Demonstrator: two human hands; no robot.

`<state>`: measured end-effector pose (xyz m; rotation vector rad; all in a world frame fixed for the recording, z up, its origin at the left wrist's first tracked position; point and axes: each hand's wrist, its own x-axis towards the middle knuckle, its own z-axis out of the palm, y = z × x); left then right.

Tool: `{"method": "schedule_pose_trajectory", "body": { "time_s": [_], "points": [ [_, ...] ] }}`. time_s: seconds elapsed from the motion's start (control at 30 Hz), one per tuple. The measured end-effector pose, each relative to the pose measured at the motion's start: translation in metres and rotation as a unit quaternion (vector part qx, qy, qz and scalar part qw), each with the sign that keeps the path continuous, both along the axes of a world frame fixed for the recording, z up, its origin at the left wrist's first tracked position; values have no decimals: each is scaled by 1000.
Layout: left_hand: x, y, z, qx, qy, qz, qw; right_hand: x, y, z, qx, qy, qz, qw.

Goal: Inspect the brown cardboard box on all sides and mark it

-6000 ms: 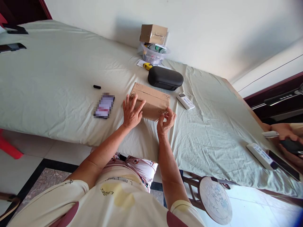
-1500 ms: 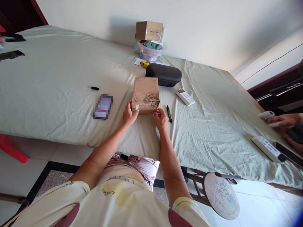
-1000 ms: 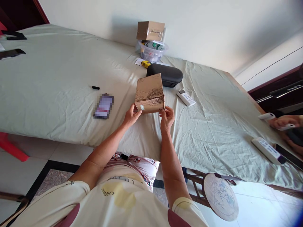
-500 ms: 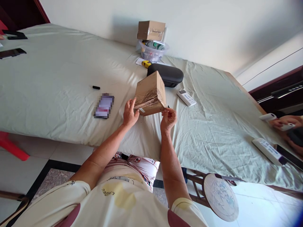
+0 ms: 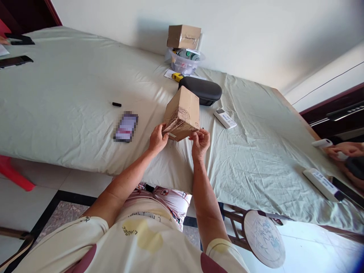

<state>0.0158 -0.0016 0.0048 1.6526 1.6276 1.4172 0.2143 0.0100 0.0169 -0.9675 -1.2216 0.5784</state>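
A small brown cardboard box [image 5: 184,108] sits tilted on the cloth, its near faces covered in dark scribbled lines. My left hand [image 5: 158,139] grips its lower left edge, thumb on the near side. At the lower right corner, the fingers of my right hand [image 5: 200,142] are pinched together against the box. A dark tip shows above those fingers and looks like the end of a marker pen [image 5: 203,129]; the rest of it is hidden. To the left lie a short black cap-like piece [image 5: 116,104] and a phone [image 5: 126,127] with a blurred screen.
Behind the box are a black hard case [image 5: 203,89], a yellow tape measure [image 5: 177,77] and a clear plastic tub [image 5: 184,64] topped by another carton [image 5: 184,36]. A white device [image 5: 225,118] lies to the right. Another person's hands [image 5: 345,151] are at the far right.
The box has turned, so its scribbled corner now faces nearer and more to the left. My left fingers have closed lower on its edge; my right hand has shifted slightly left.
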Motion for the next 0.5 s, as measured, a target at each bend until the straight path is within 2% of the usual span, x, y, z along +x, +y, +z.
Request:
{"method": "schedule_pose_trajectory", "body": {
  "time_s": [0.1, 0.2, 0.37, 0.5],
  "points": [
    [1, 0, 0, -28, 12, 10, 999, 0, 1, -4, -45, -42, 19, 998],
    [0, 1, -2, -50, 21, 30, 998, -1, -1, -7, -89, -129, 14, 988],
    [-1, 3, -4, -50, 9, 27, 998, 0, -3, -7, -137, -287, 21, 948],
    [-1, 3, -5, -47, 8, 30, 998, 4, -1, -6, -151, -369, 6, 917]
  ]
}}
